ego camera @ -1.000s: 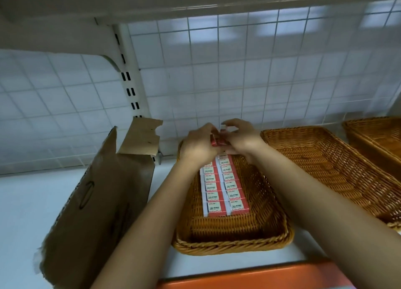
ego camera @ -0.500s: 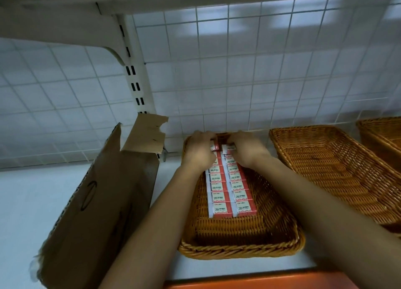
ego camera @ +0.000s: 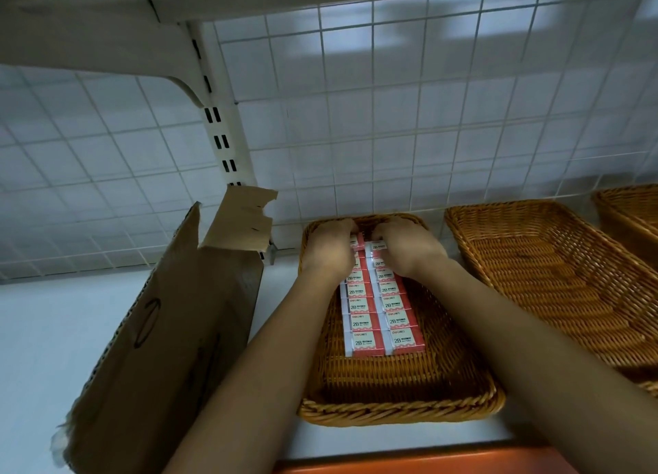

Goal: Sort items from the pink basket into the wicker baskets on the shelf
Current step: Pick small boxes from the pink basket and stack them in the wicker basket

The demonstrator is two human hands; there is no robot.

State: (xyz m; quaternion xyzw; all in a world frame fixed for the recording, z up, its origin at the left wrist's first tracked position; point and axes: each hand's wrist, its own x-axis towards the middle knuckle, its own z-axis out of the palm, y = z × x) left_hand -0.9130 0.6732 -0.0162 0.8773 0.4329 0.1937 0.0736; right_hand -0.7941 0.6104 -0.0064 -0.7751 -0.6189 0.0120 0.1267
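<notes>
While both arms are reaching over the shelf, the left hand and the right hand are resting side by side at the far end of the basket. Each hand's fingers are bending down together onto the farthest boxes, tips hidden, so I cannot tell whether they are pinching or only pressing. The boxes, red and white and marked 2B, are lying in two touching rows along the basket's middle. A second basket is sitting just right of it, a third basket beyond. Torn cardboard is leaning just left of the basket. An orange edge is showing at the bottom
</notes>
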